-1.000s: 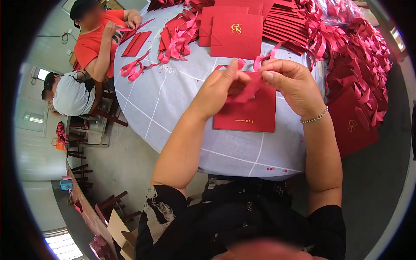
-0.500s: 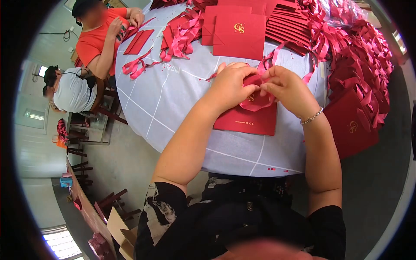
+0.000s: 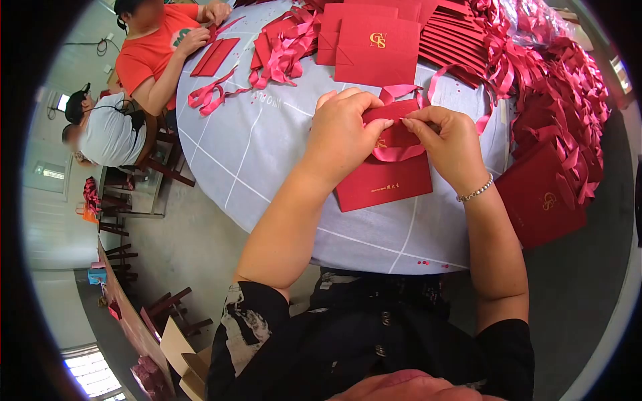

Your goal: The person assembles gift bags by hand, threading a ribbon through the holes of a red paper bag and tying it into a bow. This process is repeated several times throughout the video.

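A red paper bag (image 3: 384, 186) with gold print lies flat on the table before me. A pink-red ribbon (image 3: 399, 155) loops across its front between my hands. My left hand (image 3: 344, 130) is closed at the bag's upper left edge, thumb pointing right over its face; its other fingers are partly hidden. Over the bag's upper right, my right hand (image 3: 445, 137) pinches with thumb and forefinger. The small bit in that pinch seems to be ribbon, though it is hard to see. Another ribbon loop rises behind the bag's top edge.
More red bags (image 3: 378, 50) and a fanned stack (image 3: 453, 40) lie beyond. Ribboned bags (image 3: 558, 120) pile up on the right. A co-worker in an orange shirt (image 3: 150, 63) handles ribbon at the far left; a person in white (image 3: 115, 130) sits behind. Scraps (image 3: 424, 262) dot the table's front edge.
My fingertips, close together before, are now slightly apart over the bag. More of the bag's face shows between them. The co-worker in orange has lowered a hand.
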Demonstrator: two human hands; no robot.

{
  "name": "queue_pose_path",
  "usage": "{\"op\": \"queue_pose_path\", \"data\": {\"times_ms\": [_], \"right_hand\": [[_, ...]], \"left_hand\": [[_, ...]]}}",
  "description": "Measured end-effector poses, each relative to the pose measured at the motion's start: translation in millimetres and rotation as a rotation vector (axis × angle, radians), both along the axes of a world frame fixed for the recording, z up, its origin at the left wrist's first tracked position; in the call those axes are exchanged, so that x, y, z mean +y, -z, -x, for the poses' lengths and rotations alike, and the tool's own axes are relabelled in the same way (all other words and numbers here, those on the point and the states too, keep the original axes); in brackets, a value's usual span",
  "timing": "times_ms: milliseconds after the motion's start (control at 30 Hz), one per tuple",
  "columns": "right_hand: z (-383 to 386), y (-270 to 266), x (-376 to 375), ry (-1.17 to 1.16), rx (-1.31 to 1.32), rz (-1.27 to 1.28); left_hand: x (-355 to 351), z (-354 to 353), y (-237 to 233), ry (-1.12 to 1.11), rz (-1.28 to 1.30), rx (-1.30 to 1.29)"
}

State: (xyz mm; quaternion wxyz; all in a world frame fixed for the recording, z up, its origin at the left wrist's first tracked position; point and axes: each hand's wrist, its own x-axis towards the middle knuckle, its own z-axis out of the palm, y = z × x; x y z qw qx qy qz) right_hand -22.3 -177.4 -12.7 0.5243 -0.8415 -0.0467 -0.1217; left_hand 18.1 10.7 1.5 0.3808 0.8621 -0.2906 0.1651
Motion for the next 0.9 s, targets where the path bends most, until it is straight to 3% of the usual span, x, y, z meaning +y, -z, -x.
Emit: {"op": "queue_pose_path", "data": {"times_ms": [333,533,700,900], "right_hand": [[-1,-3,7,0.002,-0.053,-0.104],[-5,-4,4,-0.005,-0.003,-0.082],[0,-9,11,0.109,-0.084,0.095],[1,-8,16,0.132,-0.108,0.082]], "left_hand": [[-3,7,-1,-0.005,-0.043,-0.072],[-6,9,3,0.011,-0.041,-0.059],[-10,13,3,0.022,-0.044,-0.17],[-11,14,2,0.025,-0.039,-0.208]]}}
